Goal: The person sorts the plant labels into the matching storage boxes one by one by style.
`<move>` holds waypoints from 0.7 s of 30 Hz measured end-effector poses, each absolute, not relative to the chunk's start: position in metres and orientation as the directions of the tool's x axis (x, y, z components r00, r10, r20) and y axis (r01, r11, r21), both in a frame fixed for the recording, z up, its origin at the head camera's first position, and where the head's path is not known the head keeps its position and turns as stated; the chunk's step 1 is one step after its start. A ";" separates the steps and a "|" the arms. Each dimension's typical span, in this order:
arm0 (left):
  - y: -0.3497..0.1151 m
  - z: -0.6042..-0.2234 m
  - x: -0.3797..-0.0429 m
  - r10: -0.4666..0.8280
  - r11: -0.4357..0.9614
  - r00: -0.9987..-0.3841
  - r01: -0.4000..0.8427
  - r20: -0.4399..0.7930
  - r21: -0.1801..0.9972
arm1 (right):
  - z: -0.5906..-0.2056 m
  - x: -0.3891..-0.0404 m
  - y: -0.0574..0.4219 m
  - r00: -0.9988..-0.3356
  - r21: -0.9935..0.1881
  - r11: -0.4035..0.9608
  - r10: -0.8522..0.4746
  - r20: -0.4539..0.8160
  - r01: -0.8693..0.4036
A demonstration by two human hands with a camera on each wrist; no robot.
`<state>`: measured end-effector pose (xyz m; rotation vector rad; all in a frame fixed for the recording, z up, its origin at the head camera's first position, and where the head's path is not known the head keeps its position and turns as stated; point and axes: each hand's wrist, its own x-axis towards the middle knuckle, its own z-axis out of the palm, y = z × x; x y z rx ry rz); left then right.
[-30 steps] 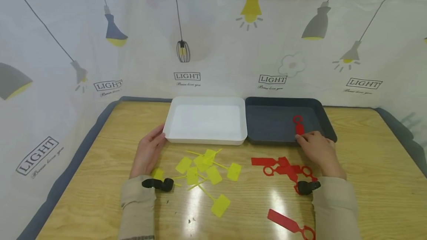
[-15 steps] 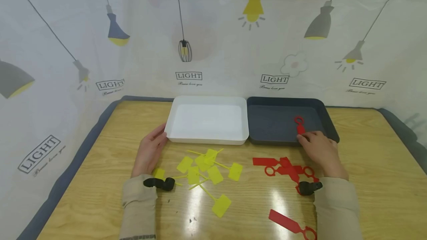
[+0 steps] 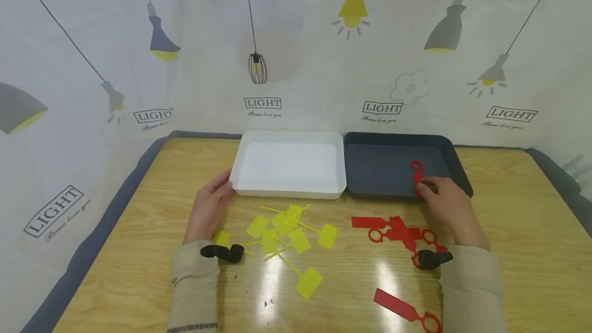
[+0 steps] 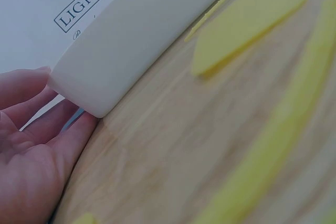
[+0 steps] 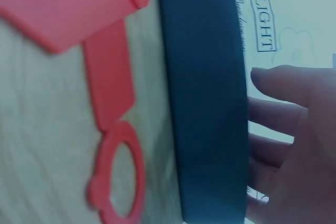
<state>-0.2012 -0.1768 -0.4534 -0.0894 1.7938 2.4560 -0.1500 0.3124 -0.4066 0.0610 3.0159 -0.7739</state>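
Note:
A white tray (image 3: 291,194) and a dark grey tray (image 3: 379,193) stand side by side at the back of the table. My left hand (image 3: 209,209) touches the white tray's front left corner with extended fingers. Over the front right rim of the dark tray is my right hand (image 3: 450,207), its thumb and fingers spread apart in the right wrist view. A red ring-ended tag (image 3: 418,176) lies in the dark tray right beside the right thumb; part of it reaches the front wall. No tag shows between the right fingers in the right wrist view.
Yellow flag-like tags (image 3: 270,241) with thin tails lie in a loose pile before the white tray. Several red tags (image 3: 402,233) overlap before the dark tray. Another red tag (image 3: 395,304) lies nearer. A printed curtain (image 3: 319,66) hangs behind the table.
My right thumb and fingers have parted from the red tag, which stays in the dark tray; the hand has shifted slightly right. My left hand keeps its place at the white tray.

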 end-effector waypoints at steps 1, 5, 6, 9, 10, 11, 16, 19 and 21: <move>-0.177 -0.453 -0.201 0.048 -0.302 -0.994 -0.111 -0.101 0.947 | -0.405 -0.149 0.312 -0.999 -0.494 0.869 0.033 -0.030 0.043; -0.179 -0.453 -0.200 0.044 -0.308 -0.995 -0.103 -0.094 0.946 | -0.399 -0.146 0.308 -0.999 -0.538 0.843 0.031 0.011 0.021; -0.179 -0.453 -0.200 0.041 -0.308 -0.995 -0.101 -0.093 0.946 | -0.397 -0.145 0.307 -0.999 -0.544 0.839 0.033 0.026 0.013; -0.180 -0.453 -0.200 0.038 -0.305 -0.995 -0.096 -0.089 0.948 | -0.392 -0.142 0.303 -0.996 -0.558 0.830 0.038 0.087 -0.017; -0.180 -0.453 -0.200 0.037 -0.301 -0.995 -0.095 -0.088 0.949 | -0.391 -0.142 0.301 -0.993 -0.560 0.828 0.041 0.109 -0.027; -0.180 -0.453 -0.200 0.037 -0.297 -0.995 -0.095 -0.088 0.950 | -0.389 -0.141 0.300 -0.991 -0.561 0.827 0.045 0.129 -0.036; -0.178 -0.454 -0.202 0.044 -0.306 -0.995 -0.096 -0.086 0.947 | -0.379 -0.135 0.292 -0.978 -0.560 0.826 0.058 0.199 -0.064; -0.177 -0.456 -0.201 0.045 -0.306 -0.994 -0.111 -0.102 0.945 | -0.376 -0.130 0.285 -0.975 -0.548 0.831 0.031 0.218 -0.096; -0.176 -0.453 -0.203 0.034 -0.301 -0.993 -0.122 -0.117 0.946 | -0.372 -0.127 0.279 -0.974 -0.533 0.837 0.006 0.228 -0.120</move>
